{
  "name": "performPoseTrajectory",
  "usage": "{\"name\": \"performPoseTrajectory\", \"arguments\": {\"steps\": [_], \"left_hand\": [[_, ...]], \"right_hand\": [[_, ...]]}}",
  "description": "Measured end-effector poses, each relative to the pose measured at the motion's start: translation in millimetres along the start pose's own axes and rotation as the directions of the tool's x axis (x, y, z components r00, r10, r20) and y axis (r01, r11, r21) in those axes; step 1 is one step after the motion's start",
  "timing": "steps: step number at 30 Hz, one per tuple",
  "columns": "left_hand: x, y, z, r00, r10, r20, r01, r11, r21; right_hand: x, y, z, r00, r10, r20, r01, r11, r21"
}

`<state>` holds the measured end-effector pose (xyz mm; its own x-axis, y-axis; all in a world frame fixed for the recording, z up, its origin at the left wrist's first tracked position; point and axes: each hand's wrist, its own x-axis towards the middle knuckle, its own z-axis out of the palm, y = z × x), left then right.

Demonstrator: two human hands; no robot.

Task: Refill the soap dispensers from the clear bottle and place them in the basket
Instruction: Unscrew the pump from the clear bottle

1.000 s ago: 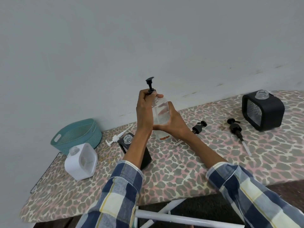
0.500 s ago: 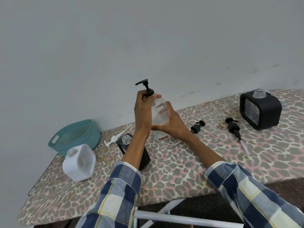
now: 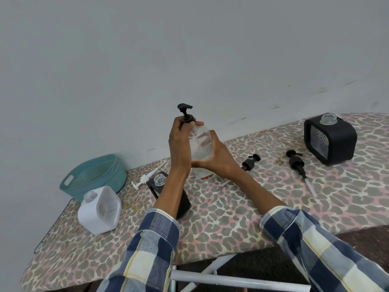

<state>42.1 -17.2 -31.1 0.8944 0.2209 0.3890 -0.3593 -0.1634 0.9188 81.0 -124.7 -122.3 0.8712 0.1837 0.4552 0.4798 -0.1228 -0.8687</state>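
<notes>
Pump spout turned rightward; left hand pinches collar, right hand grips upright clear bottle.

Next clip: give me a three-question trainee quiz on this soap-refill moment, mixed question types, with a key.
1. True or false: the teal basket already holds a dispenser.
2. Which hand has its grip on the black pump collar of the clear bottle? A) left B) right C) neither
3. Fill in: the number of loose black pumps lying on the board to the right of the bottle is ____.

Key
1. False; the white dispenser, the black dispenser at far right and the dark one behind the left forearm all stand on the board.
2. A; the left hand pinches the collar, the right hand holds the body.
3. Two.
</notes>
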Motion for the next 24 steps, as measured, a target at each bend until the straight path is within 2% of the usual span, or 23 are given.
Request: {"name": "performPoseTrajectory", "arguments": {"steps": [5, 8, 12, 15, 20, 24], "left_hand": [[-0.8, 0.4, -0.1, 1.0, -0.023, -0.001, 0.023, 0.998, -0.063], [0.2, 3.4, 0.0, 1.0, -0.014, 0.028, 0.015, 0.999, -0.037], [8.2, 12.9, -4.4, 0.999, -0.009, 0.038, 0.007, 0.999, 0.052], [14.1, 22.6, -12.2, 0.997, 0.073, 0.036, -0.079, 0.973, 0.215], [19.1, 48.7, -20.6, 0.973, 0.218, -0.069, -0.191, 0.94, 0.284], [19.1, 63.1, -29.7, 0.966, 0.206, -0.158, -0.17, 0.962, 0.216]], "right_hand": [[0.1, 0.4, 0.1, 1.0, -0.017, -0.005, 0.017, 1.0, 0.002], [0.5, 1.2, 0.9, 1.0, -0.02, -0.011, 0.02, 1.0, 0.003], [0.7, 1.5, 0.3, 1.0, -0.014, -0.01, 0.014, 1.0, 0.012], [0.2, 0.3, -0.6, 0.999, -0.032, -0.011, 0.032, 0.999, 0.004], [0.4, -3.7, -2.9, 0.991, -0.121, -0.055, 0.119, 0.992, -0.041], [3.9, -3.5, -9.6, 0.982, -0.143, -0.125, 0.139, 0.989, -0.04]]}}
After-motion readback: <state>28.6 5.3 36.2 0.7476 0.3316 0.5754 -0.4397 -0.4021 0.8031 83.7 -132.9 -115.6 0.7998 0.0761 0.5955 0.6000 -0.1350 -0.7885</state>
